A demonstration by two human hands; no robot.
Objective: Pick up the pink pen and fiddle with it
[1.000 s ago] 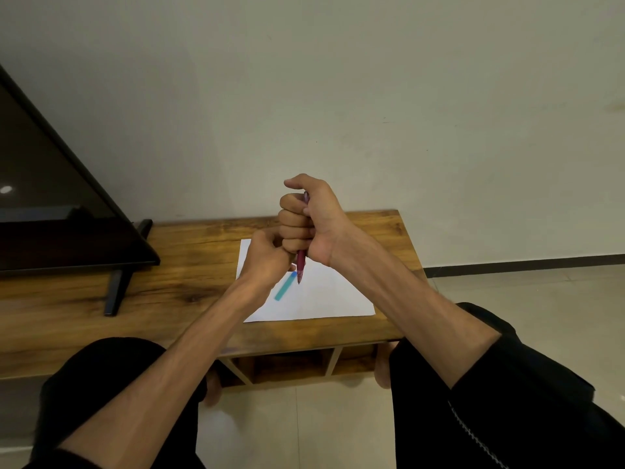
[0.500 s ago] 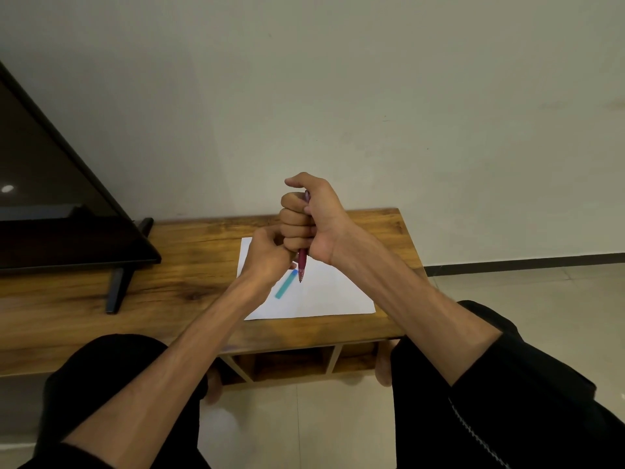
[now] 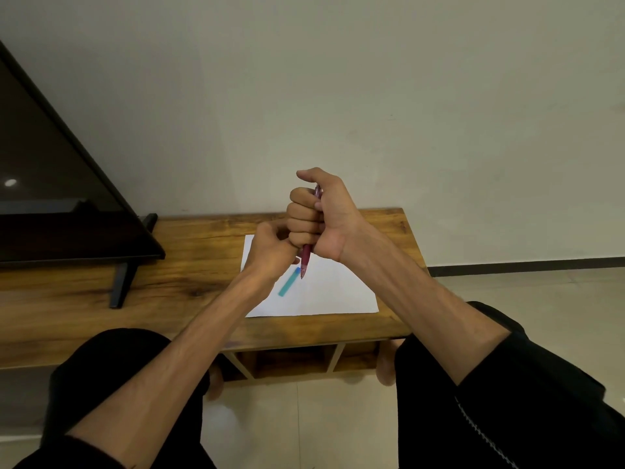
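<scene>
— What's that you've got?

— A dark red pen (image 3: 306, 260). My fist hides most of its barrel; only the top end and the lower part show.

— How does it sit?

— Nearly upright, tip down, raised over the middle of the scene, just right of a small teal cap (image 3: 289, 283) lying flat and slanted.

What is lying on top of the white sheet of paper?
A teal cap lies on the white paper. The left hand covers the paper's near-left part, so anything there is hidden.

Plain wall (image 3: 372, 79), tiled floor (image 3: 524, 299), wooden bench (image 3: 84, 299), television (image 3: 50, 198).
</scene>
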